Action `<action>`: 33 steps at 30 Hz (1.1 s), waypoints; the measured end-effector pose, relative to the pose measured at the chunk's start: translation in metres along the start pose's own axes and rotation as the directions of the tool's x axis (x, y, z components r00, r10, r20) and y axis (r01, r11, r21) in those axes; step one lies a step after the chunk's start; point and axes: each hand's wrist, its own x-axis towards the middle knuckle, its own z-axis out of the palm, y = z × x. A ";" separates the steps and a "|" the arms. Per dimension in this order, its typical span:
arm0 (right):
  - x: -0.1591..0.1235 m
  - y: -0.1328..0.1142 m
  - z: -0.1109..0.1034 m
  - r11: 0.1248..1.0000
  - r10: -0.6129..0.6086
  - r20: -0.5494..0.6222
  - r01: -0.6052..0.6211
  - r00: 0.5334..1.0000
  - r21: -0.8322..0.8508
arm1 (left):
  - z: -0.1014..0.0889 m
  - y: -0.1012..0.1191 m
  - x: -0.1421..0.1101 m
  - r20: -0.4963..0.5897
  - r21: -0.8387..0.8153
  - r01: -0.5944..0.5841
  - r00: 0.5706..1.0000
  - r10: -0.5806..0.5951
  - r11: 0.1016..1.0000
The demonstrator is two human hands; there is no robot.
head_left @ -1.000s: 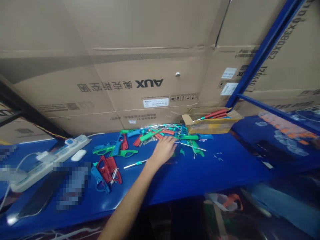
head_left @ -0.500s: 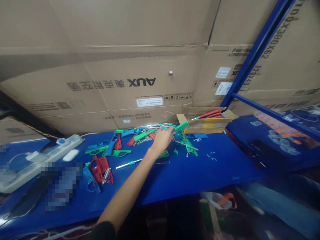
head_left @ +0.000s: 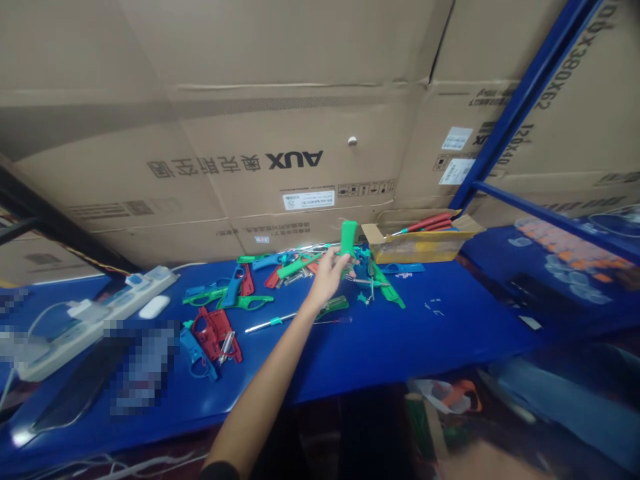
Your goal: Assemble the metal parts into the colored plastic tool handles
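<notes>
My left hand [head_left: 327, 277] reaches over the back of the table, its fingers closed around a green plastic lighter handle [head_left: 349, 238] that stands nearly upright. Below and around that hand lies a heap of lighter parts, with a green casing half [head_left: 390, 290] to its right. Under my left forearm a thin metal tube [head_left: 263, 325] with a green collar rests on the table. My right hand [head_left: 483, 460] is a blurred patch at the bottom right edge, low beside the table; its fingers cannot be made out.
An open cardboard box [head_left: 420, 247] holds red long-necked lighters. Red casing halves [head_left: 215, 330] and blue casings [head_left: 197, 353] lie at left, near a white power strip [head_left: 105, 320]. A blue metal post [head_left: 525, 100] rises at right. Cardboard [head_left: 225, 133] stands behind the table.
The green handle in my left hand has turned from slanting to nearly upright. My right hand has come into view at the bottom right. The whole view has shifted slightly.
</notes>
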 end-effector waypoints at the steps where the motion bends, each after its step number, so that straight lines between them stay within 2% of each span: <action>1: 0.015 0.007 -0.006 1.000 0.009 -0.104 -0.012 0.994 -0.026 | 0.005 0.000 0.001 0.019 -0.008 0.007 1.000 -0.007 1.000; 2: 0.034 0.015 -0.013 0.998 0.016 -0.209 -0.026 0.978 -0.048 | 0.010 -0.001 0.002 0.037 -0.013 0.014 0.999 -0.014 1.000; 3: 0.056 0.023 -0.021 0.995 0.017 -0.377 -0.052 0.926 -0.083 | 0.016 -0.001 0.002 0.053 -0.016 0.021 0.998 -0.020 1.000; 4: 0.080 0.032 -0.029 0.982 -0.030 -0.629 -0.094 0.777 -0.163 | 0.021 -0.003 0.002 0.065 -0.017 0.025 0.998 -0.024 1.000; 5: 0.105 0.041 -0.038 0.967 -0.079 -0.761 -0.137 0.644 -0.216 | 0.025 -0.004 0.002 0.072 -0.014 0.027 0.997 -0.026 1.000; 6: 0.129 0.049 -0.046 0.953 -0.115 -0.815 -0.169 0.569 -0.252 | 0.029 -0.006 0.001 0.074 -0.008 0.027 0.997 -0.026 1.000; 7: 0.150 0.057 -0.054 0.933 -0.151 -0.816 -0.191 0.558 -0.303 | 0.032 -0.008 0.002 0.070 0.001 0.025 0.997 -0.025 1.000; 8: 0.168 0.063 -0.060 0.908 -0.179 -0.798 -0.215 0.576 -0.359 | 0.033 -0.011 0.002 0.061 0.012 0.023 0.998 -0.024 1.000; 11: 0.195 0.077 -0.066 0.895 -0.166 -0.796 -0.251 0.583 -0.370 | 0.033 -0.019 0.004 0.012 0.055 0.025 1.000 -0.026 0.998; 14: 0.198 0.082 -0.056 0.888 -0.185 -0.840 -0.280 0.510 -0.365 | 0.029 -0.024 0.003 -0.036 0.094 0.039 0.999 -0.036 0.995; 16: 0.198 0.082 -0.047 0.882 -0.223 -0.846 -0.269 0.484 -0.386 | 0.026 -0.024 0.000 -0.054 0.139 0.044 0.998 -0.037 0.989; 19: 0.203 0.081 -0.035 0.889 -0.244 -0.831 -0.226 0.501 -0.397 | 0.023 -0.021 -0.004 -0.056 0.267 0.038 0.998 -0.024 0.963; 22: 0.209 0.082 -0.031 0.908 -0.242 -0.842 -0.193 0.482 -0.371 | 0.019 -0.018 -0.005 -0.040 0.340 0.034 0.999 -0.022 0.940; 27: 0.211 0.081 -0.032 0.938 -0.251 -0.864 -0.111 0.436 -0.329 | 0.009 -0.015 -0.004 -0.015 0.335 0.020 1.000 -0.016 0.942; 33: 0.200 0.075 -0.029 0.915 -0.365 -0.797 0.028 0.480 -0.402 | 0.004 -0.015 0.001 -0.008 0.228 0.055 0.998 -0.055 0.972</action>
